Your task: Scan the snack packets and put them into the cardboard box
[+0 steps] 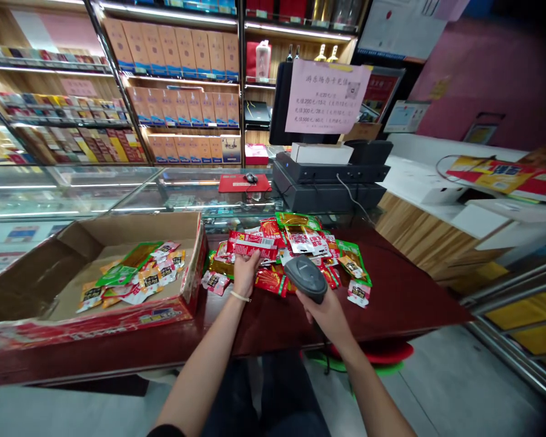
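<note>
My left hand (246, 274) is closed on the lower edge of a red snack packet (253, 244), whose printed back with a barcode faces me. In my right hand (324, 312) is a dark grey barcode scanner (306, 276), its head pointing forward over the table and its handle mostly hidden by my fingers. Beneath and beyond both hands lies a heap of snack packets (273, 282) in red, green and white wrappers. To the left, an open cardboard box (195, 267) holds several small packets and a green packet (130, 265).
The heap and box rest on a dark red table (404, 303). Behind it stand a glass counter (131, 188), a red mouse pad (232, 182) and a monitor (279, 103) with a paper sign. Stools (386, 353) sit under the table's front edge; metal rails (519, 303) are at right.
</note>
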{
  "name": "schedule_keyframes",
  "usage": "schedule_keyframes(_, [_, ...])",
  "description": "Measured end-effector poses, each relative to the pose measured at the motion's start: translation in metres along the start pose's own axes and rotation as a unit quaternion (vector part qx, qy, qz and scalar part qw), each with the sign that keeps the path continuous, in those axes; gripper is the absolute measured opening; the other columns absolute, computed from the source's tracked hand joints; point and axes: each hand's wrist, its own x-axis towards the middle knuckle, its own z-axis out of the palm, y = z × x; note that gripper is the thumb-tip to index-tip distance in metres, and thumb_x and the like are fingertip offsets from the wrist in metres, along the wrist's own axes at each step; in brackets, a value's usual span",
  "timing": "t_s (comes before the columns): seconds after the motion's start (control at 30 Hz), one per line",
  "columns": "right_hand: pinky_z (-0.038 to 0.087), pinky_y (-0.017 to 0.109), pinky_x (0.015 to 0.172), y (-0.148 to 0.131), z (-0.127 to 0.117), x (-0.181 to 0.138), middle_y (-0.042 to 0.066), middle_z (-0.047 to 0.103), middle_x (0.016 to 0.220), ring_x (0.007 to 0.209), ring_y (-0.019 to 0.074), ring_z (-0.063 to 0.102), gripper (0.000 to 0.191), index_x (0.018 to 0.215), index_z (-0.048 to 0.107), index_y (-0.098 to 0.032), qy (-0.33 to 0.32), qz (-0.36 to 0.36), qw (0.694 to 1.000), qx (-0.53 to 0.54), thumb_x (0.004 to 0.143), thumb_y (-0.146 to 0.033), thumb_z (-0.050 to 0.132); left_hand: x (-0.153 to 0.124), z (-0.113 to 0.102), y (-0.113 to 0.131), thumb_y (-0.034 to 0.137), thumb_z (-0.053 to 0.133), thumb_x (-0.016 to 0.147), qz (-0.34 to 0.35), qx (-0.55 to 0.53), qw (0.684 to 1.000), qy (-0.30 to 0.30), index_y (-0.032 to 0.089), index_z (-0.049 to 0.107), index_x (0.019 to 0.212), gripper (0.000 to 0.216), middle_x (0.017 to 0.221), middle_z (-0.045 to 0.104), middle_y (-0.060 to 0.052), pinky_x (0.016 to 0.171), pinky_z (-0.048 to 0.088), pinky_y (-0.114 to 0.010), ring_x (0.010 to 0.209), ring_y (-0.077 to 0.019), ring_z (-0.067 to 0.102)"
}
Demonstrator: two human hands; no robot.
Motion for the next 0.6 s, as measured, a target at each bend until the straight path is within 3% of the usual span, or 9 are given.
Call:
schedule_keyframes(0.1, [0.037, 0.027, 0.035, -0.006, -0.005, -0.003, -0.008, 0.051, 0.046, 0.033, 0.0138, 0.043, 0.046, 0.098, 0.055, -0.024, -0.01, 0.014, 1.0, 0.009, 0.072, -0.056, 0.076, -0.002, 0.004, 0.002, 0.036, 0.088, 0.062, 0.022, 0.012, 1.0, 0.004, 0.019, 0.053, 0.096, 0.051, 0.085, 0.073, -0.003, 0.082, 0.058, -0.036, 0.08, -0.02, 0.072])
schedule_keyframes(0.2, [0.036, 0.027, 0.034, -0.016, -0.011, -0.002, -0.006, 0.051, 0.043, 0.033, 0.0143, 0.043, 0.048, 0.092, 0.054, -0.024, 0.01, 0.021, 1.0, -0.001, 0.068, -0.058, 0.078, -0.011, 0.015, 0.02, 0.04, 0.082, 0.071, 0.091, 0.069, 0.993, -0.014, 0.02, 0.057, 0.094, 0.039, 0.093, 0.074, -0.005, 0.08, 0.057, -0.033, 0.084, -0.0201, 0.071])
schedule_keyframes(0.3, [0.037, 0.028, 0.034, -0.023, -0.015, -0.001, -0.005, 0.049, 0.038, 0.032, 0.016, 0.044, 0.047, 0.083, 0.054, -0.024, 0.022, 0.025, 0.999, -0.018, 0.065, -0.059, 0.079, -0.026, 0.025, 0.063, 0.044, 0.071, 0.082, 0.192, 0.165, 0.967, -0.021, 0.02, 0.066, 0.1, 0.03, 0.098, 0.074, -0.006, 0.079, 0.055, -0.03, 0.088, -0.0206, 0.07])
schedule_keyframes(0.37, [0.038, 0.028, 0.035, -0.025, -0.014, -0.001, -0.004, 0.05, 0.038, 0.032, 0.0158, 0.045, 0.045, 0.079, 0.054, -0.024, 0.021, 0.015, 1.0, -0.018, 0.066, -0.059, 0.079, -0.036, 0.026, 0.104, 0.044, 0.064, 0.088, 0.257, 0.253, 0.933, -0.014, 0.02, 0.069, 0.107, 0.031, 0.1, 0.074, -0.005, 0.08, 0.054, -0.03, 0.089, -0.0205, 0.069])
schedule_keyframes(0.47, [0.04, 0.027, 0.036, -0.022, -0.006, 0.001, -0.003, 0.051, 0.041, 0.033, 0.0142, 0.046, 0.043, 0.074, 0.056, -0.023, 0.013, -0.011, 1.0, 0.003, 0.072, -0.06, 0.075, -0.042, 0.006, 0.167, 0.041, 0.061, 0.09, 0.326, 0.374, 0.868, -0.006, 0.021, 0.069, 0.119, 0.036, 0.109, 0.074, -0.005, 0.087, 0.053, -0.031, 0.095, -0.0201, 0.069])
schedule_keyframes(0.53, [0.04, 0.026, 0.035, -0.017, 0.002, 0.003, -0.003, 0.051, 0.041, 0.033, 0.0135, 0.046, 0.044, 0.07, 0.056, -0.022, 0.004, -0.016, 1.0, 0.016, 0.072, -0.061, 0.075, -0.04, -0.021, 0.204, 0.041, 0.063, 0.089, 0.337, 0.446, 0.829, 0.033, 0.022, 0.065, 0.127, 0.042, 0.105, 0.076, -0.005, 0.084, 0.054, -0.03, 0.089, -0.0194, 0.07])
schedule_keyframes(0.6, [0.04, 0.026, 0.034, -0.015, 0.011, 0.005, -0.003, 0.052, 0.043, 0.033, 0.0133, 0.046, 0.045, 0.068, 0.055, -0.022, -0.002, -0.017, 1.0, 0.024, 0.071, -0.061, 0.076, -0.037, -0.055, 0.234, 0.041, 0.063, 0.089, 0.331, 0.532, 0.774, 0.094, 0.021, 0.069, 0.121, 0.039, 0.095, 0.077, -0.005, 0.082, 0.054, -0.031, 0.083, -0.0197, 0.071])
